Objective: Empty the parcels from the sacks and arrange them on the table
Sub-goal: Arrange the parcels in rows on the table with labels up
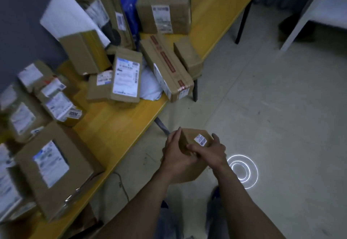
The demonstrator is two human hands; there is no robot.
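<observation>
A small brown cardboard parcel (194, 139) with a white barcode sticker is held over the floor, just off the front edge of the yellow table (116, 124). My left hand (176, 154) grips its left side and underside. My right hand (210, 149) grips its right side, fingers curled over the near face. Several cardboard parcels with white labels lie across the table, among them a large box (54, 165) at the near left and a long taped box (167, 66) overhanging the table's edge.
A dark wall runs behind the table at the left. A blue bag (129, 4) and a white envelope (69, 15) sit among the far parcels. Grey floor with a ring of light (242, 171) lies right. A white frame (308, 13) stands far right.
</observation>
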